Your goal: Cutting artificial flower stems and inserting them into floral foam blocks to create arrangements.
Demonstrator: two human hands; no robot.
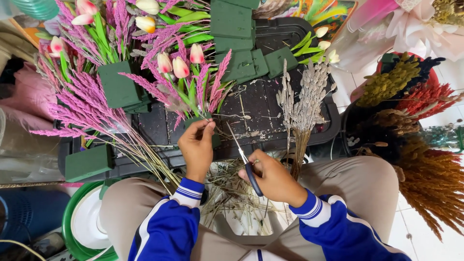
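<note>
Black tray [270, 135] lies before my knees, strewn with stem scraps. My left hand [195, 145] pinches the green foam block [205, 126] of pink flowers [186, 72] at the tray's near edge; my right hand [273, 176] grips closed scissors [244, 159] just beside it.

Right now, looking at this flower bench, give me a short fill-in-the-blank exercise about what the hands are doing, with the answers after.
1. The right hand holds a pair of ____ with dark handles.
2. The left hand pinches the small arrangement of tulips and pink plumes at its ____.
3. The foam blocks on the black tray are dark ____.
4. Both sleeves are ____ with white stripes.

Missing words: scissors; base; green; blue
</note>
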